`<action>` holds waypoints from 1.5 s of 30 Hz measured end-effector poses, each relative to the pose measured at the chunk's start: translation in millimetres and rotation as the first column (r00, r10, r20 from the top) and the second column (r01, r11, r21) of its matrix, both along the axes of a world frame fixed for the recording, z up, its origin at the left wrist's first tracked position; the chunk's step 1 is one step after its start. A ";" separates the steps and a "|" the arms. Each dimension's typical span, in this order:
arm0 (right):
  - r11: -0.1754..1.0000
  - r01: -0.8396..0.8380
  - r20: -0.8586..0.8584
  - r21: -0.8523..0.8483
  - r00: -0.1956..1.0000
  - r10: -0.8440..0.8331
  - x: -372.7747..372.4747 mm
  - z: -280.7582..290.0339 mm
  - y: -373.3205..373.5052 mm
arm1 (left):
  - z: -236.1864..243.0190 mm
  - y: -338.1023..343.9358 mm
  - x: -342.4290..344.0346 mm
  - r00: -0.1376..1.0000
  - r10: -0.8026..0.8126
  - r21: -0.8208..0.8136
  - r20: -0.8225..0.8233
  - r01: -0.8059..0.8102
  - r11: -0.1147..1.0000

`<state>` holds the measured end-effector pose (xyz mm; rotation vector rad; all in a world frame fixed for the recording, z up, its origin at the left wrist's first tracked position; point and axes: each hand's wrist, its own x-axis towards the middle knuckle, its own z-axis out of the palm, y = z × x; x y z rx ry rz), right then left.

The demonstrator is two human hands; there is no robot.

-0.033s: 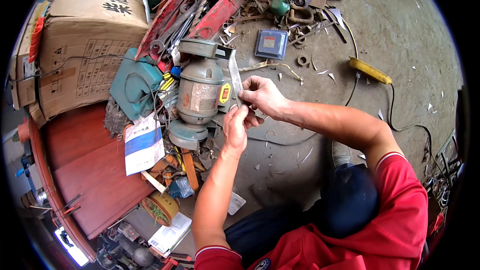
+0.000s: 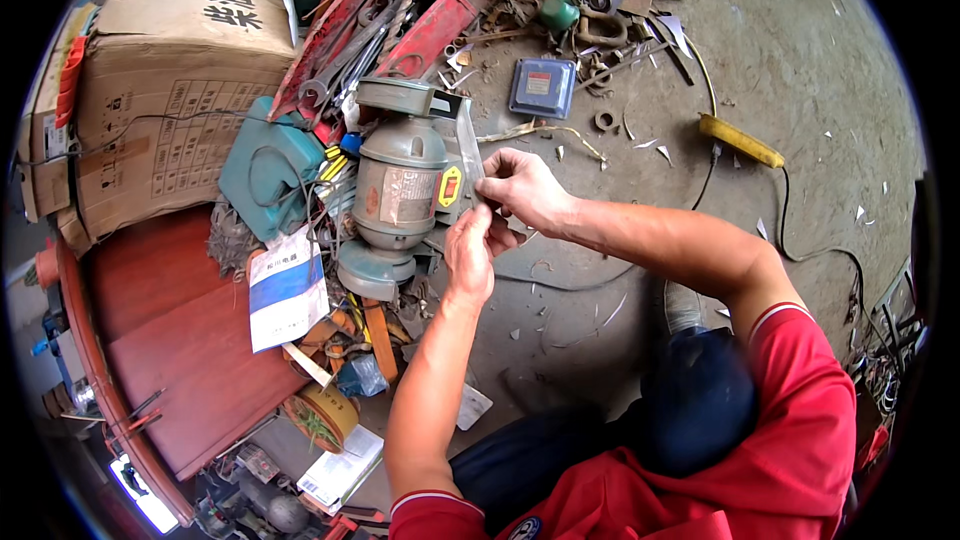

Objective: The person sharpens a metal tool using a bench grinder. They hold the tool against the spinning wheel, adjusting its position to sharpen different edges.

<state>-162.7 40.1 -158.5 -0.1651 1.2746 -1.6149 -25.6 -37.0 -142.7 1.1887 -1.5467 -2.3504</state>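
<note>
A thin grey flat strip (image 2: pixel 468 145) stands upright beside the grinder, pinched in both hands. My right hand (image 2: pixel 525 190) grips it from the right with thumb and curled fingers. My left hand (image 2: pixel 470 245) holds its lower end from below, fingers partly hidden. Just left of the strip is a grey-green bench grinder (image 2: pixel 398 190) with a small yellow switch plate (image 2: pixel 449 186) on its side.
At left are a cardboard box (image 2: pixel 185 40), a teal case (image 2: pixel 260 170), red-brown boards (image 2: pixel 160 350) and a booklet (image 2: pixel 285 290). Wrenches (image 2: pixel 340 65) and red metal pieces lie behind. On the floor lie a blue-grey box (image 2: pixel 541 89), scraps and a yellow cabled bar (image 2: pixel 740 140).
</note>
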 end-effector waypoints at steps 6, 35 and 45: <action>0.994 0.090 -0.036 0.068 0.996 -0.087 -12.5 -26.1 -38.6 | -15.0 -27.0 -26.1 0.988 0.140 0.083 0.061 -0.145 0.986; 0.939 0.062 -0.216 0.337 0.976 0.013 -36.5 -16.8 -84.5 | -50.2 -59.3 -62.4 0.935 0.356 0.430 -0.004 -0.320 0.844; 0.940 0.039 -0.193 0.340 0.981 0.029 -30.1 -14.4 -82.4 | -55.7 -61.5 -54.3 0.924 0.381 0.472 -0.040 -0.319 0.822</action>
